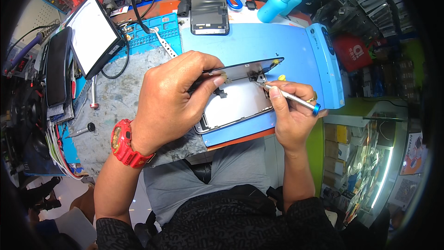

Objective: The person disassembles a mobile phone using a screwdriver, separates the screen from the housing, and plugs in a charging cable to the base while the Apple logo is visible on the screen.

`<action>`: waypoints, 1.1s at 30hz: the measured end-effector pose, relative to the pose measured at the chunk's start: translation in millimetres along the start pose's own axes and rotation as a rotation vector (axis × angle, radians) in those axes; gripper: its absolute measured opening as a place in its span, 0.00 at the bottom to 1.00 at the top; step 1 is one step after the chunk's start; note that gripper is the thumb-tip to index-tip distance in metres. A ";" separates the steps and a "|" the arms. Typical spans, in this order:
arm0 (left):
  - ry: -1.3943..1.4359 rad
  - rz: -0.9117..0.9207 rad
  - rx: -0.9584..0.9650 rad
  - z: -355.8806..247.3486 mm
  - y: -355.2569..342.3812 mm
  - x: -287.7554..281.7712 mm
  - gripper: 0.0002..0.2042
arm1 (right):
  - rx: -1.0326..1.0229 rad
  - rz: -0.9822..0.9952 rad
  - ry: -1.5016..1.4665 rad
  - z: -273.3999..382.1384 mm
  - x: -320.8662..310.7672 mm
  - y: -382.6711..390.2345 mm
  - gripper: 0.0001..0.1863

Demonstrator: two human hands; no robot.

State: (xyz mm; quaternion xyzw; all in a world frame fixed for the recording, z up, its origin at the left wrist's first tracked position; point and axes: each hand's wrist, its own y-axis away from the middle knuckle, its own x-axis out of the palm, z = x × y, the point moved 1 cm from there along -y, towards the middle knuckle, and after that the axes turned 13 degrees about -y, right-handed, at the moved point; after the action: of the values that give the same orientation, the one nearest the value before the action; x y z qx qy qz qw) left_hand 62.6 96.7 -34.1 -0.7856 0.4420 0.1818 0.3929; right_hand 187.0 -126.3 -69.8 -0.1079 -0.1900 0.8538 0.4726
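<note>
My left hand (pixel 178 95) pinches the edge of a phone screen (pixel 240 70), holding it tilted up over the opened phone body (pixel 236 104). That body lies on a light blue work mat (pixel 259 41), its pale inner surface facing up. Between the fingers of my right hand (pixel 293 109) is a slim silver screwdriver (pixel 298 99) with a blue end cap. Its tip reaches the inside of the phone near the raised screen's lower edge; the exact contact point is too small to tell. A small yellow piece (pixel 281 78) sits beside the tip.
Another phone screen (pixel 209 8) lies at the back of the mat, near two light blue squeeze bottles (pixel 282 3). At left are a lit white panel (pixel 95 34), a blue parts tray (pixel 155 33), tweezers (pixel 164 42) and loose screwdrivers (pixel 94 92). A blue device (pixel 326 65) borders the mat's right.
</note>
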 end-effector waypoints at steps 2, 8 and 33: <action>0.007 0.001 -0.009 -0.1 0.3 0.3 0.06 | -0.005 0.012 0.033 0.0 -0.9 -0.5 0.07; 0.010 0.000 -0.012 -0.1 0.2 0.6 0.06 | -0.002 0.022 0.025 0.9 -1.1 -2.3 0.08; 0.002 0.010 -0.013 0.7 1.0 0.1 0.06 | -0.014 0.003 -0.007 0.6 -0.1 -2.0 0.08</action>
State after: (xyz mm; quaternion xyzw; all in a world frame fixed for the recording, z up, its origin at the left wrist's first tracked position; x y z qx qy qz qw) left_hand 61.8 96.8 -35.1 -0.7863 0.4450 0.1857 0.3862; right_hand 188.3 -125.6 -68.4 -0.1086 -0.1973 0.8536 0.4697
